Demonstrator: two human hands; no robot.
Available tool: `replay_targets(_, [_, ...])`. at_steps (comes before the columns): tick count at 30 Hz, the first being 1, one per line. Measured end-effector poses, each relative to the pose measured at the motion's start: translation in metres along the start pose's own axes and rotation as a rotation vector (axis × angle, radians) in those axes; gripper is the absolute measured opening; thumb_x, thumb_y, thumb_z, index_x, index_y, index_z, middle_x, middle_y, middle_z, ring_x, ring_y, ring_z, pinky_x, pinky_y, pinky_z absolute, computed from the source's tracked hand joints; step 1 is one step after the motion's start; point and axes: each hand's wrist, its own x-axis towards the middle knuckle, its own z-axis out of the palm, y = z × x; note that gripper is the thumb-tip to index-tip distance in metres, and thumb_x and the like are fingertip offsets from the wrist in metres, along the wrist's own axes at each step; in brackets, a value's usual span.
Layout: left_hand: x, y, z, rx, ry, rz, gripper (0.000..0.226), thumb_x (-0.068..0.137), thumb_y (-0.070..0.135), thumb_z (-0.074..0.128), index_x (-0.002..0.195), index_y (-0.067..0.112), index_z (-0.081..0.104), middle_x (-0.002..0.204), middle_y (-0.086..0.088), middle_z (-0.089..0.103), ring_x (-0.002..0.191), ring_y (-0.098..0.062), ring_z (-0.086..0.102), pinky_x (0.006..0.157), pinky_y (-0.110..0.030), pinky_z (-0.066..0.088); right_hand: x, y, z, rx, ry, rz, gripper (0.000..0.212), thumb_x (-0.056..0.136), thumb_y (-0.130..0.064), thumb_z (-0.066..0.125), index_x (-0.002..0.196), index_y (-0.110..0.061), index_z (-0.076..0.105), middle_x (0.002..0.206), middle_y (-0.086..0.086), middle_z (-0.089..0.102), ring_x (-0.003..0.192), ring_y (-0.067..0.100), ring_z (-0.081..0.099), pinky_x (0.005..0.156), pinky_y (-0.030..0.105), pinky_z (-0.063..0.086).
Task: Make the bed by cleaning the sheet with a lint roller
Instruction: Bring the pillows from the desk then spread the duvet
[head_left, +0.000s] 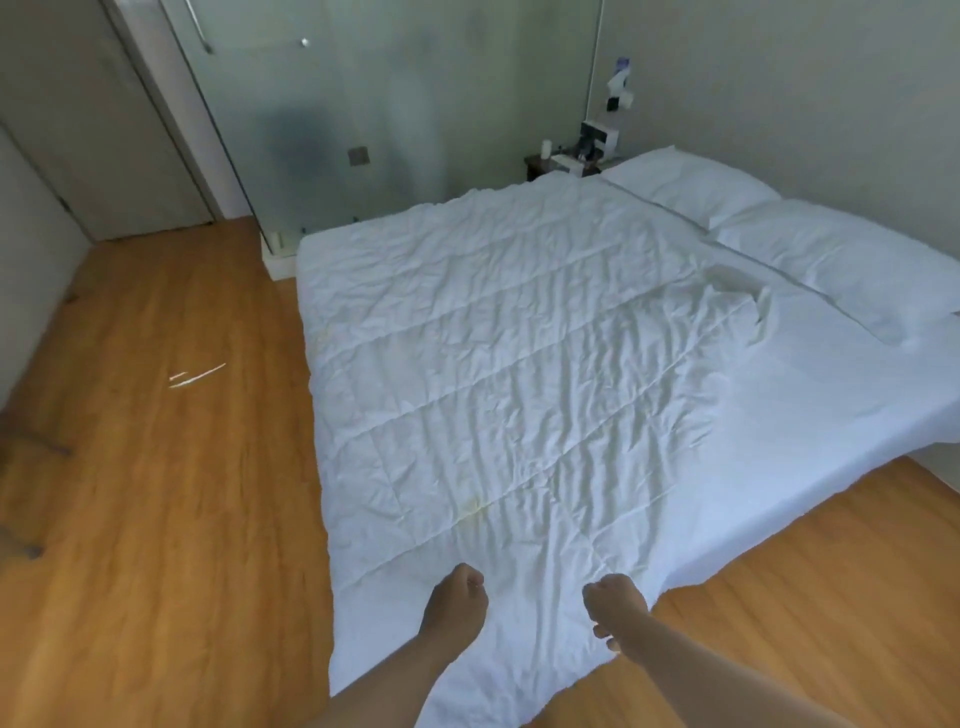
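Hands at foot edge of quilt (519, 374): left hand (457, 597) and right hand (615, 605) both fisted on fabric, side by side. Quilt's long axis runs away toward pillows (779, 228). Lint roller not in view.

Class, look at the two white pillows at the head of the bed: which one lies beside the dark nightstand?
The far white pillow, lying next to the dark nightstand; the near white pillow lies further from it.

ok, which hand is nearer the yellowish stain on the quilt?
Left. The left hand grips the quilt just below the yellowish stain; the right hand grips it further off, below and to the stain's right.
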Motion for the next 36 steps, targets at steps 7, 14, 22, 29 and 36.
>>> replay_targets(7, [-0.003, -0.089, -0.135, -0.107, 0.217, -0.175, 0.019, 0.100, 0.013, 0.043, 0.102, 0.023, 0.059, 0.097, 0.002, 0.065, 0.082, -0.013, 0.062, 0.068, -0.028, 0.050, -0.019, -0.127, 0.067, 0.011, -0.148, -0.117, 0.021, 0.094, -0.006, 0.046, 0.076, -0.017, 0.047, 0.074, 0.010, 0.053, 0.055, 0.019, 0.048, 0.049, 0.028, 0.039])
replay_targets(14, [0.071, -0.180, -0.294, -0.199, 0.312, -0.172, 0.017, 0.105, 0.023, 0.042, 0.101, 0.024, 0.059, 0.094, 0.002, 0.065, 0.079, -0.013, 0.064, 0.056, -0.022, 0.043, -0.008, -0.241, 0.178, 0.040, -0.146, -0.151, 0.015, 0.081, 0.001, 0.042, 0.083, -0.013, 0.046, 0.073, 0.011, 0.038, 0.054, 0.018, 0.028, 0.060, 0.030, 0.016])
replay_targets(22, [0.138, -0.295, -0.420, -0.178, 0.159, -0.278, 0.018, 0.105, 0.020, 0.043, 0.106, 0.025, 0.060, 0.099, 0.011, 0.059, 0.084, -0.006, 0.060, 0.064, -0.021, 0.045, 0.001, -0.333, 0.328, 0.091, -0.092, 0.074, 0.019, 0.085, 0.004, 0.042, 0.085, -0.014, 0.039, 0.078, 0.008, 0.022, 0.067, 0.023, 0.019, 0.061, 0.032, 0.014])
replay_targets(29, [0.228, -0.295, -0.527, -0.156, 0.104, -0.190, 0.019, 0.105, 0.022, 0.043, 0.111, 0.026, 0.061, 0.102, 0.012, 0.060, 0.090, -0.007, 0.060, 0.067, -0.022, 0.045, 0.032, -0.405, 0.382, 0.094, -0.027, 0.176, 0.017, 0.089, 0.003, 0.040, 0.082, -0.013, 0.042, 0.074, 0.009, 0.026, 0.050, 0.017, 0.025, 0.052, 0.026, 0.021])
replay_targets(36, [0.354, -0.241, -0.613, -0.083, 0.068, -0.058, 0.021, 0.107, 0.027, 0.043, 0.111, 0.026, 0.063, 0.107, 0.008, 0.067, 0.092, -0.012, 0.065, 0.067, -0.026, 0.048, 0.091, -0.500, 0.418, 0.215, -0.030, 0.180, 0.018, 0.085, 0.003, 0.036, 0.080, -0.014, 0.036, 0.072, 0.005, 0.022, 0.056, 0.017, 0.019, 0.057, 0.030, 0.016])
